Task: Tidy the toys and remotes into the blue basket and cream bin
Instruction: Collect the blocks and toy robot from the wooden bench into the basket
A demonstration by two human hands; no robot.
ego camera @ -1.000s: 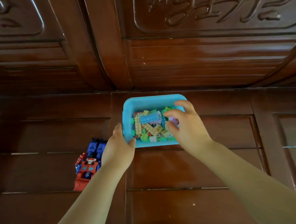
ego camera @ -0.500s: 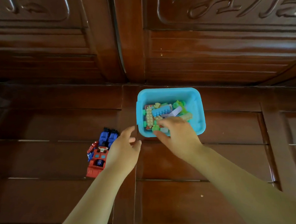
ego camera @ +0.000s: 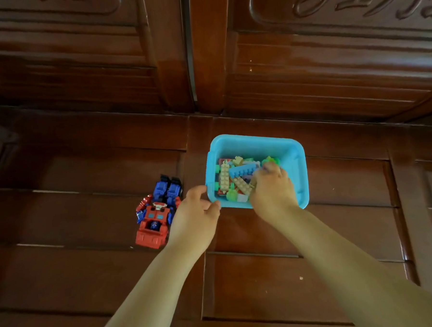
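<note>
Right hand (ego camera: 271,189) now deep among bricks, grip unclear; left hand (ego camera: 196,214) touches blue basket (ego camera: 298,159), loosely curled.

Blue basket (ego camera: 255,145) sat on dark wooden panelled surface (ego camera: 87,220), close to carved wooden back panels (ego camera: 330,65) at far side. Inside: mixed building blocks, including long blue brick (ego camera: 240,171) and tan bricks (ego camera: 243,185). Right hand (ego camera: 271,190) reached down into basket over blocks, fingers curled among them; grip on any block unclear. Left hand (ego camera: 196,213) touched basket's near-left corner, fingers loosely bent. Red-and-blue robot toy (ego camera: 157,211) lay flat just left of left hand, near basket.
</note>
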